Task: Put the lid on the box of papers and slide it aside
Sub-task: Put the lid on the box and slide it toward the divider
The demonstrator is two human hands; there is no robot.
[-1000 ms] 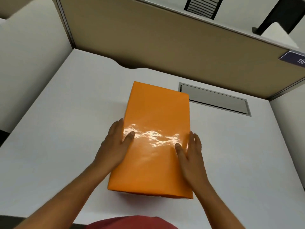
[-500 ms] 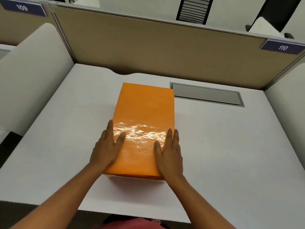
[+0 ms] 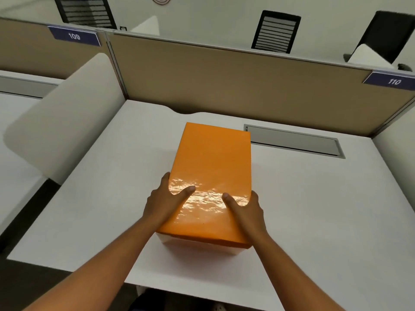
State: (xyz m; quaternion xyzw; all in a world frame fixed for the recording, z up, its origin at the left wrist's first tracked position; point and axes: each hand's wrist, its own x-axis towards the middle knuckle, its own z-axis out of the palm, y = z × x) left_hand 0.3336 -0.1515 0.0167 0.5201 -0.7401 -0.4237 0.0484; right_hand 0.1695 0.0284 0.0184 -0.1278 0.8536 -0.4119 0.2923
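Observation:
A glossy orange lid (image 3: 213, 167) covers the box; a pale strip of the box (image 3: 197, 245) shows under the lid's near edge. The box stands in the middle of the white desk (image 3: 314, 209). My left hand (image 3: 165, 202) clasps the lid's left side, thumb lying on top. My right hand (image 3: 246, 212) clasps the right side near the front corner, thumb also on top. The papers inside are hidden.
A grey cable flap (image 3: 292, 140) is set into the desk right behind the box. Tan partition (image 3: 224, 81) walls the back, white side panels (image 3: 62, 129) stand left and right. The desk's front edge (image 3: 179, 290) lies close below my forearms.
The view has lifted and pulled back, so more of the partition and chairs shows. The box sits farther from the front edge, and my right hand's fingers have wrapped over the lid's right side.

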